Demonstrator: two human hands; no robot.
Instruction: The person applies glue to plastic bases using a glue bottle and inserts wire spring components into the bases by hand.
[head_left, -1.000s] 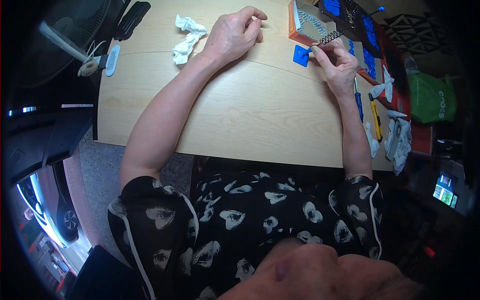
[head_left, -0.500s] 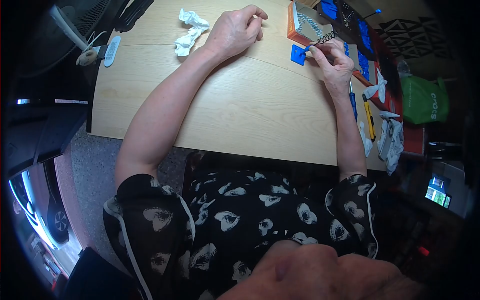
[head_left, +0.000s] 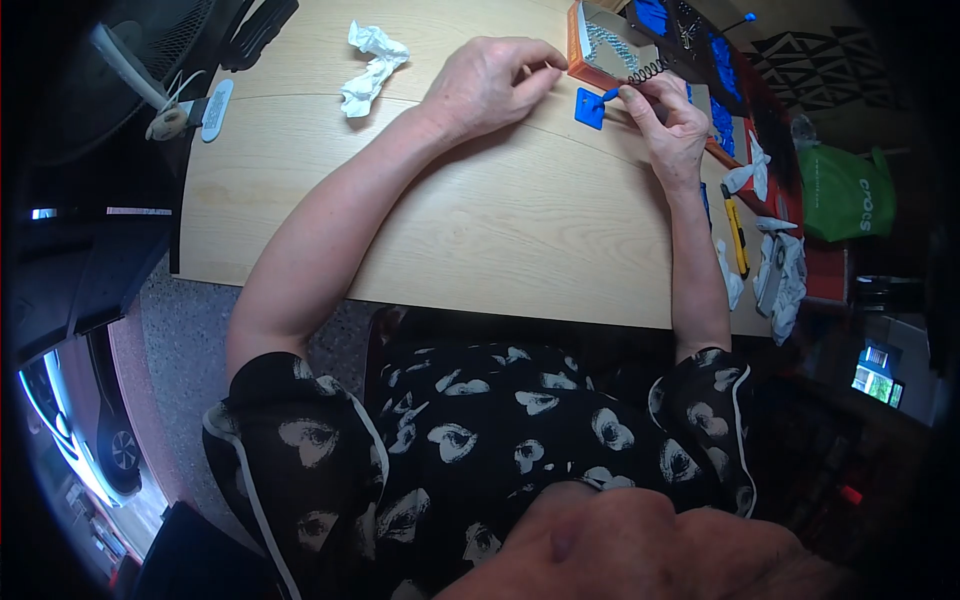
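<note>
My right hand (head_left: pixel 672 125) pinches a blue piece (head_left: pixel 590 108) with a flat square plate and a short stem, held above the wooden table (head_left: pixel 480 230). A black coiled cord (head_left: pixel 648 71) runs up from behind my fingers. Over the table to the left, my left hand (head_left: pixel 500 85) has its thumb and fingers curled but apart, with nothing seen between them. Its fingertips are close to the orange-edged box (head_left: pixel 597 73), which holds small metallic parts, and a short way from the blue plate.
Crumpled white tissue (head_left: pixel 372 68) lies left of my left hand. At the right are a yellow cutter (head_left: pixel 736 232), white gloves or cloths (head_left: pixel 783 280), a dark tray of blue pieces (head_left: pixel 690 30) and a green bag (head_left: pixel 850 193). A fan (head_left: pixel 150 60) stands at the left.
My left hand has moved right and slightly down, closer to the blue piece and the box. My right hand still holds the blue piece in nearly the same place.
</note>
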